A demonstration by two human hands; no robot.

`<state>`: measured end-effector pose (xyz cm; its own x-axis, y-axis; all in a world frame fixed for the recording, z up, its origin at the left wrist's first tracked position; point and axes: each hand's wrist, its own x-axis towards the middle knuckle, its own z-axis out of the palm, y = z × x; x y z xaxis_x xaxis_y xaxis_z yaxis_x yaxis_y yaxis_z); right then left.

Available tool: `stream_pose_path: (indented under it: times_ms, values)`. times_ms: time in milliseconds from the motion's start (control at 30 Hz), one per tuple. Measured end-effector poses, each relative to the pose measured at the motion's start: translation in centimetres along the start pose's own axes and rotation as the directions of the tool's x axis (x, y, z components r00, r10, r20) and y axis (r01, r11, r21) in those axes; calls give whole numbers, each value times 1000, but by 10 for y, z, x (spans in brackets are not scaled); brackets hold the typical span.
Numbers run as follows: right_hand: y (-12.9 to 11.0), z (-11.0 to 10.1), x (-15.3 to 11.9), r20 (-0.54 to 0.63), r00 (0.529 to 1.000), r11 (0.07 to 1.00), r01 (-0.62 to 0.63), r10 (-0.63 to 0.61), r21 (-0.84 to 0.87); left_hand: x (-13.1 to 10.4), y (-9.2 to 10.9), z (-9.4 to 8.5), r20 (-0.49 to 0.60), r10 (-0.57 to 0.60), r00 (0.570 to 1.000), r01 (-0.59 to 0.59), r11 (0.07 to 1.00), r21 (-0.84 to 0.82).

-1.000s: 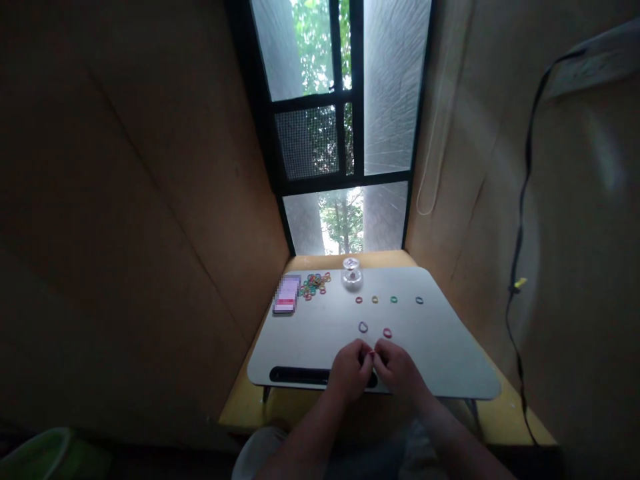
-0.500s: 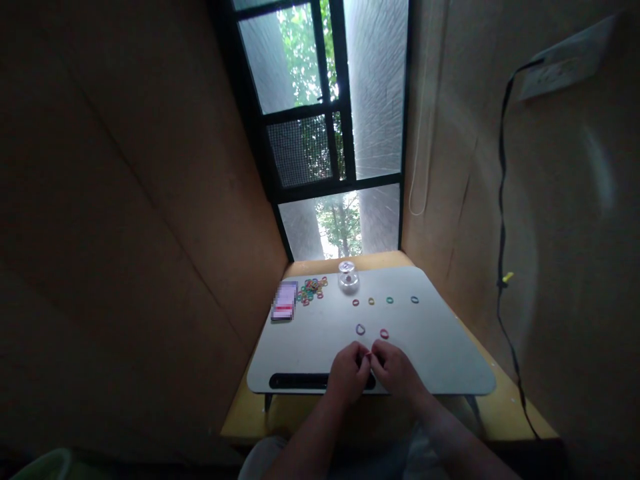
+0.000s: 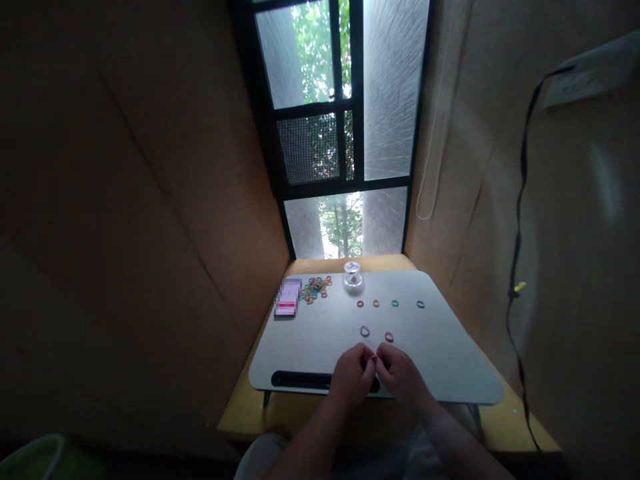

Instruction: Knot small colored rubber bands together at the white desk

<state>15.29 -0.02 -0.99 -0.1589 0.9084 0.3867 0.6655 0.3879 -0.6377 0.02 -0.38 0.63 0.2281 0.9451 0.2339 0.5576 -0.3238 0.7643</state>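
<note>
Our left hand (image 3: 353, 377) and right hand (image 3: 400, 375) meet at the fingertips above the near part of the white table (image 3: 450, 360), both pinching a small reddish band (image 3: 373, 358) that barely shows between them; whether it is stretched, we cannot tell.

Three mishaps seem possible to us. If the pinch slips, the band could drop into the black slot (image 3: 300, 380) beneath our left hand. If we pull too hard, it could snap or spring away. If our right hand pushes forward, it could knock the pink band (image 3: 389, 341) lying just beyond its fingers.

Counting left to right, we have one phone (image 3: 288, 298), one slot, one heap of coloured bands (image 3: 317, 287) too tangled to number, one clear container (image 3: 353, 282), four bands in a row, red (image 3: 360, 306), yellow (image 3: 376, 306), green (image 3: 395, 306) and blue (image 3: 421, 307), and nearer us two loose ones, purple (image 3: 365, 335) and pink.
</note>
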Motion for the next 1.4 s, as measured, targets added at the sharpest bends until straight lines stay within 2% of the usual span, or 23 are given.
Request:
stream_pose_path:
  times_ms: [533,867,1400]
  values:
    - [8,4,1,20,1000,1000,4,-4,-8,-1,-1,-2,33,12,999,-12,1000,17]
    - [9,1,6,76,997,999,-31,30,16,3,-4,-4,51,8,999,-9,1000,2]
    - [9,0,6,58,998,1000,10,-11,18,3,-2,-4,27,5,1000,-4,1000,-25]
